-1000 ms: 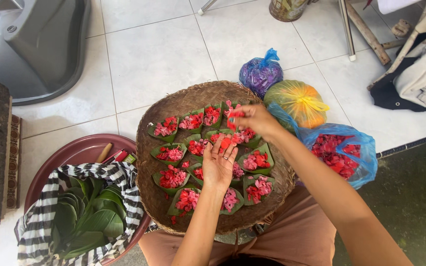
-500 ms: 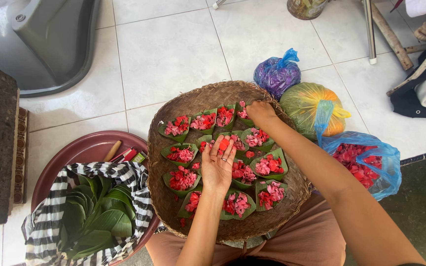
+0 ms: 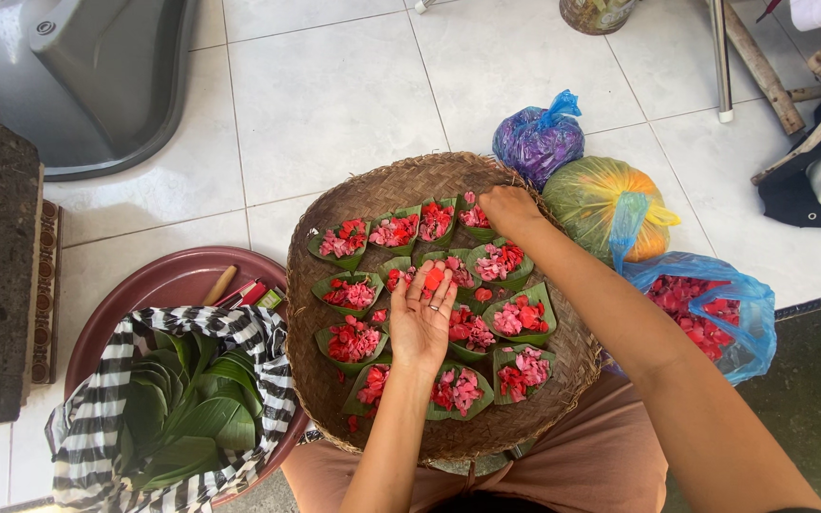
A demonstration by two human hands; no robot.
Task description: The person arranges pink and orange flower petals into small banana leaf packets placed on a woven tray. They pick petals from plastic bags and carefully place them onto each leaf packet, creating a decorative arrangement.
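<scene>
Petals [image 3: 432, 278] on left hand [image 3: 421, 321], fingers pointing away

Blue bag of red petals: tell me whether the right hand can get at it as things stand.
Probably yes. The right hand rests at the far rim of the woven tray, and the blue bag of red petals sits open-mouthed just right of that forearm on the floor. Nothing lies between them; the yellow bag stands further back.

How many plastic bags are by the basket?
3: a purple bag at its top right edge, a yellow bag below that, and a blue bag of red petals lowest.
</scene>
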